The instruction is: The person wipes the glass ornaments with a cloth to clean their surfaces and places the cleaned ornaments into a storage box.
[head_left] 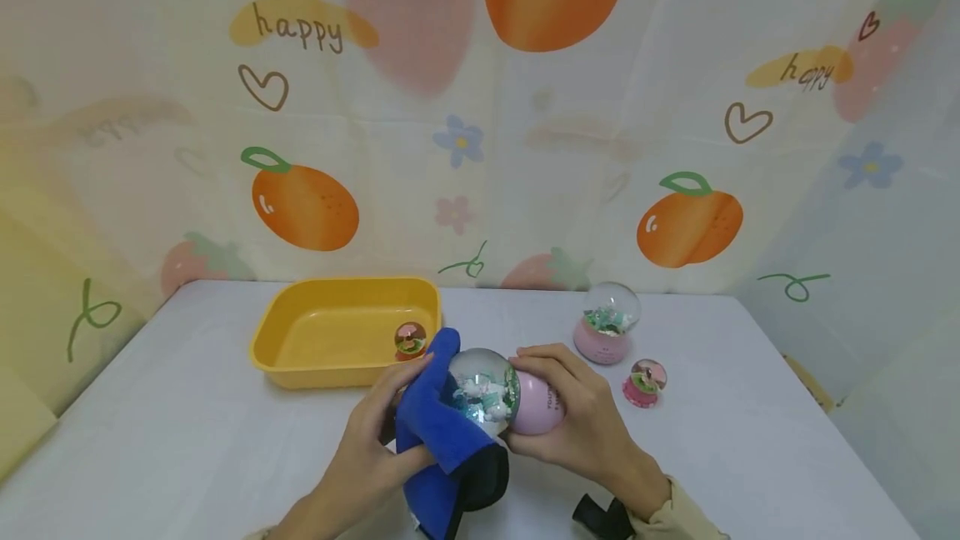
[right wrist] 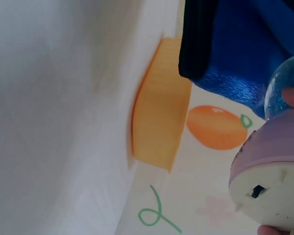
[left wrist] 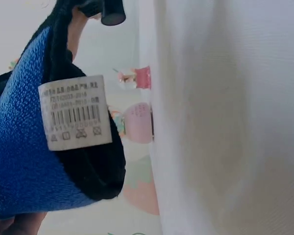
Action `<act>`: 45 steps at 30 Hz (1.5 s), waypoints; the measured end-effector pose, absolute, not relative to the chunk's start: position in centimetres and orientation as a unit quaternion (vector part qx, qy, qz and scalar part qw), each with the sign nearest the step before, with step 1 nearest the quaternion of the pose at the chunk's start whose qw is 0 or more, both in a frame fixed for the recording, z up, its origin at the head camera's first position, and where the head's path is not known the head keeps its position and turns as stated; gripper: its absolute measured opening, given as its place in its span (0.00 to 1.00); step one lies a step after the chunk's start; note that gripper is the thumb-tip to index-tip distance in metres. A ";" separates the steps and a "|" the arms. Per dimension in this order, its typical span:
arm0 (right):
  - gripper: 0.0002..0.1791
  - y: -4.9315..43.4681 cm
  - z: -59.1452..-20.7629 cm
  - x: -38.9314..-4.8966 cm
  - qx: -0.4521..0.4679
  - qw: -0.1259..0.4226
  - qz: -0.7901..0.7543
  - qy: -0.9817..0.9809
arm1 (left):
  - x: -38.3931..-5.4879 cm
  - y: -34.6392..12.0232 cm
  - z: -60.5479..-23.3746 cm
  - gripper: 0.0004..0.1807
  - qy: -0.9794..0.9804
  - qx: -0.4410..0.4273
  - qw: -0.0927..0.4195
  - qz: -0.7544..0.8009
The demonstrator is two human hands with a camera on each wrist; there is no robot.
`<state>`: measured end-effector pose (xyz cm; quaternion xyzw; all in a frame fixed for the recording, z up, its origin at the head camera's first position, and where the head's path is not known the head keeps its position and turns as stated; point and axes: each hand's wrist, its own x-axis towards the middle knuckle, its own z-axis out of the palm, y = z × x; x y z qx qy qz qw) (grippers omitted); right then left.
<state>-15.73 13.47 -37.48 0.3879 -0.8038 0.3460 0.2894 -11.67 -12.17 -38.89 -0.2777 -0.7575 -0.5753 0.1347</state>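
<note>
My right hand (head_left: pixel 573 407) grips a snow globe (head_left: pixel 483 390) by its pink base, with the glass dome turned to the left. The right wrist view shows the pale underside of that base (right wrist: pixel 269 193) with a small black switch. In my left hand (head_left: pixel 371 436) is a blue cloth (head_left: pixel 442 423) with black edging, held against the dome. A white label (left wrist: pixel 76 112) with a barcode is sewn to the cloth in the left wrist view. Part of the dome is hidden behind the cloth.
A yellow tray (head_left: pixel 322 375) stands at the back left with a small snow globe (head_left: pixel 410 340) inside. To the right are a large pink-based snow globe (head_left: pixel 606 327) and a small one (head_left: pixel 645 382). A black strap (head_left: pixel 600 517) is near my right wrist.
</note>
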 end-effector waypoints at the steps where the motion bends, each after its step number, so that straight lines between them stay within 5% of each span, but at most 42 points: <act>1: 0.40 13.5 -37.5 -15.7 0.387 0.287 0.344 -0.806 | -11.6 -12.1 -38.9 0.42 -0.763 -0.273 0.145 -0.567; 12: 0.40 13.2 -37.3 -15.3 0.402 0.273 0.283 -0.827 | -11.4 -12.1 -38.8 0.46 -0.779 -0.315 0.197 -0.504; 21: 0.41 12.7 -37.6 -15.0 0.411 0.279 0.257 -0.829 | -11.2 -12.1 -39.0 0.50 -0.799 -0.309 0.181 -0.483; 29: 0.40 12.3 -37.7 -14.7 0.422 0.285 0.230 -0.829 | -11.0 -12.0 -38.5 0.35 -0.791 -0.261 0.201 -0.516; 38: 0.40 12.2 -38.0 -14.8 0.446 0.304 0.211 -0.815 | -11.1 -12.2 -37.9 0.38 -0.811 -0.238 0.084 -0.527; 45: 0.39 12.1 -38.2 -14.9 0.476 0.325 0.206 -0.791 | -11.2 -12.4 -37.7 0.27 -0.806 -0.233 0.113 -0.532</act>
